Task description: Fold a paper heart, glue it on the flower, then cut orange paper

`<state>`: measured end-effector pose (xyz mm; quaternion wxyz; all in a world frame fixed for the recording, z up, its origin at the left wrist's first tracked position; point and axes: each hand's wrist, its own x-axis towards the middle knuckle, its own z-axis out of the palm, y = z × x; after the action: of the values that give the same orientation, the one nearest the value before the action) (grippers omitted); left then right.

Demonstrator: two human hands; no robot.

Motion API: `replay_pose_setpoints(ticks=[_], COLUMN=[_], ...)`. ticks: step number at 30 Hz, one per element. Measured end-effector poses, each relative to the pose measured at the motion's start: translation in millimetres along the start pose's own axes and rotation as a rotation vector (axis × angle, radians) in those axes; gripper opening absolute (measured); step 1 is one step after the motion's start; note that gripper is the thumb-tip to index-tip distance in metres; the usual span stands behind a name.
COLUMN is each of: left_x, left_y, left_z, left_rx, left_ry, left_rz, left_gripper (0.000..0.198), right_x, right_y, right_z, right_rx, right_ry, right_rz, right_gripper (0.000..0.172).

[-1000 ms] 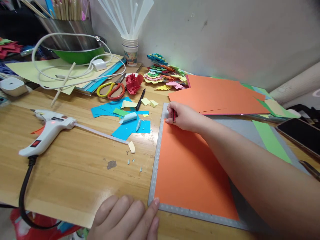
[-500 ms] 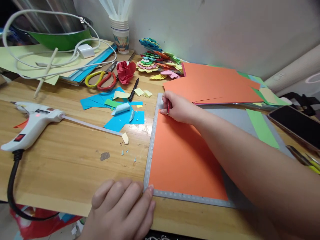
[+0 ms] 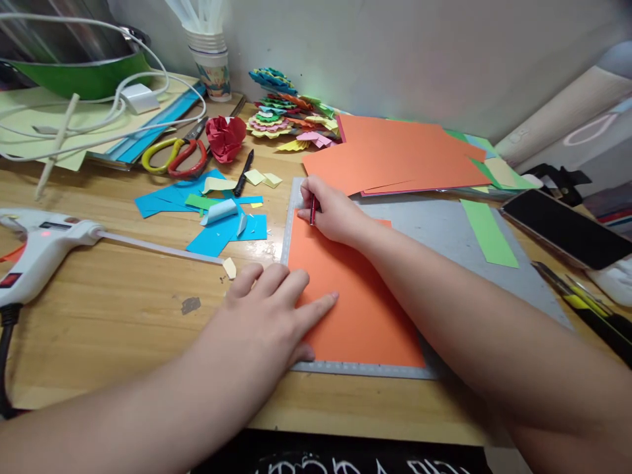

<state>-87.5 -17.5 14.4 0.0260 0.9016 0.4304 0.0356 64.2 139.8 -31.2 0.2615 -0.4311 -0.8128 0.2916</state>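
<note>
An orange sheet of paper (image 3: 365, 322) lies on a grey cutting mat (image 3: 424, 230) with ruled edges, lined up near the mat's left and bottom scales. My right hand (image 3: 338, 214) is closed around a dark red pen (image 3: 313, 210) at the sheet's upper left corner. The pen's tip is too small to make out. My left hand (image 3: 274, 313) lies across the left edge of the sheet, its index finger stretched out and its thumb low down by the bottom edge.
Left are a glue gun (image 3: 39, 247), blue paper scraps (image 3: 207, 237), scissors (image 3: 178, 158), a black pen (image 3: 244, 172) and a red paper flower (image 3: 225, 138). Orange sheets (image 3: 395, 155) lie behind. At right are a green strip (image 3: 488, 234), a phone (image 3: 567, 227) and a cutter (image 3: 587, 303).
My left hand has moved up and right from the mat's lower left corner onto the orange sheet, its fingers now spread. My right hand stays at the upper left corner with the pen.
</note>
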Motion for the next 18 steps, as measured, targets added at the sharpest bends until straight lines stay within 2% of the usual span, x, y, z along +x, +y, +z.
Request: replay_pose_setpoints(ticks=[3,6,10,14,18], left_x=[12,17,15,11,11], left_y=[-12,-26,-36,-35,-33], left_z=[-2.8,1.9,9.8,10.6,9.6], left_rx=[0.030,0.002,-0.062,-0.074,-0.072], left_ry=[-0.121,-0.188,-0.161,-0.136,-0.128], left_rz=[0.046,0.088,0.100,0.072,0.069], left_gripper=[0.059,0.073,0.076,0.073,0.073], right_x=[-3,-6,-7,-3,1], right_y=[2,2,-3,-9,-12], right_z=[4,8,9,9,10], right_rx=[-0.030,-0.167,-0.306,-0.356,-0.437], right_ry=[0.070,0.144,0.152,0.089,0.084], right_rz=[-0.098,-0.161,-0.138,-0.080,-0.037], right_gripper=[0.028,0.027,0.026,0.021,0.020])
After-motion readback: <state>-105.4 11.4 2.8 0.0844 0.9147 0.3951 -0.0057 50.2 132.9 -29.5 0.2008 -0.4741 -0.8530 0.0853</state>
